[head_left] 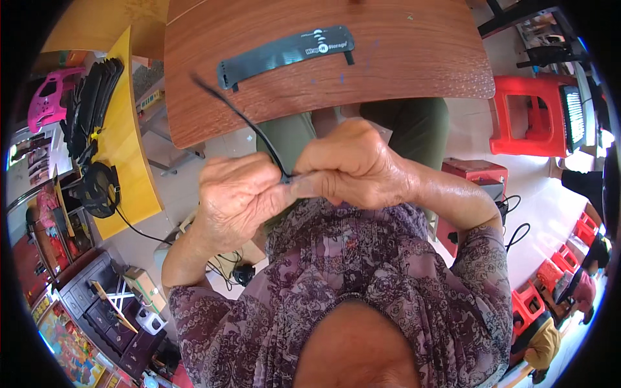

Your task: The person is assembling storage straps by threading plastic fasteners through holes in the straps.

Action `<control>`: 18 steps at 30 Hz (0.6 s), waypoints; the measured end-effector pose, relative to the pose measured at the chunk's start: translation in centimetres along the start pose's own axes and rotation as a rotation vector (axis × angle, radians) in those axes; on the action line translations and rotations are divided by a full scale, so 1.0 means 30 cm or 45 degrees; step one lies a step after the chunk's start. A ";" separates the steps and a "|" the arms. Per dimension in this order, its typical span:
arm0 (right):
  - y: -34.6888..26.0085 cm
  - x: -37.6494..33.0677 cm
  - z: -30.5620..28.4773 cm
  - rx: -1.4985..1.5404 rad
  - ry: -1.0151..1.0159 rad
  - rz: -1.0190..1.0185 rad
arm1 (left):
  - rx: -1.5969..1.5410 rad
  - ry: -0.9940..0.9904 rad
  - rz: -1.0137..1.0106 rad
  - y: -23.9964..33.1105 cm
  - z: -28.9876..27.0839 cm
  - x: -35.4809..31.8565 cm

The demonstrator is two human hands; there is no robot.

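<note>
Both the left hand (236,197) and right hand (352,165) pinch the thin black cable tie (249,123) between them, best held firmly with its free tail kept straight toward the surface (401,64) beyond.

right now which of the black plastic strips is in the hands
The thin black cable tie, pinched between both hands above the lap. The wide flat black strip lies untouched on the wooden table.

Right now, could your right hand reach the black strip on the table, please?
Probably yes: the strip lies in the open on the table just beyond the right hand, though that hand is pinching a cable tie with the left hand.
</note>
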State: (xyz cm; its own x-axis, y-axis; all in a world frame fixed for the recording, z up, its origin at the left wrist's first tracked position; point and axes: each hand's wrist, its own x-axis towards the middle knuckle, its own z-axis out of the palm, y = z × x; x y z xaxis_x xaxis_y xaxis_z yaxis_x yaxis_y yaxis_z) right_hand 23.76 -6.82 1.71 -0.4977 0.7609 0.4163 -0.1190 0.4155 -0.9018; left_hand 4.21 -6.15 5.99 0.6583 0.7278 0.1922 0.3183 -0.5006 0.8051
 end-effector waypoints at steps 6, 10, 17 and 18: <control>-0.033 0.014 0.011 0.057 0.094 -0.050 | -0.411 -0.104 -0.177 0.005 -0.054 0.003; -0.050 -0.016 -0.145 0.297 0.569 0.799 | -0.741 0.086 -0.467 -0.036 -0.096 -0.088; -0.020 -0.022 -0.435 -0.236 0.716 0.620 | -0.814 0.260 -0.587 -0.079 -0.268 -0.112; -0.019 -0.024 -0.464 -0.337 0.738 0.579 | -0.806 0.261 -0.554 -0.080 -0.284 -0.114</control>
State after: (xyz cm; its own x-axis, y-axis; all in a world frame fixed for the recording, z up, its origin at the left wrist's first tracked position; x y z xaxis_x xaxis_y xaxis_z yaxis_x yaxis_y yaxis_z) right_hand 36.14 -0.66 3.55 0.0884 0.9934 0.0729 0.2339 0.0504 -0.9710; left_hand -4.61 -3.43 8.17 0.4059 0.8993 -0.1626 0.0292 0.1651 0.9858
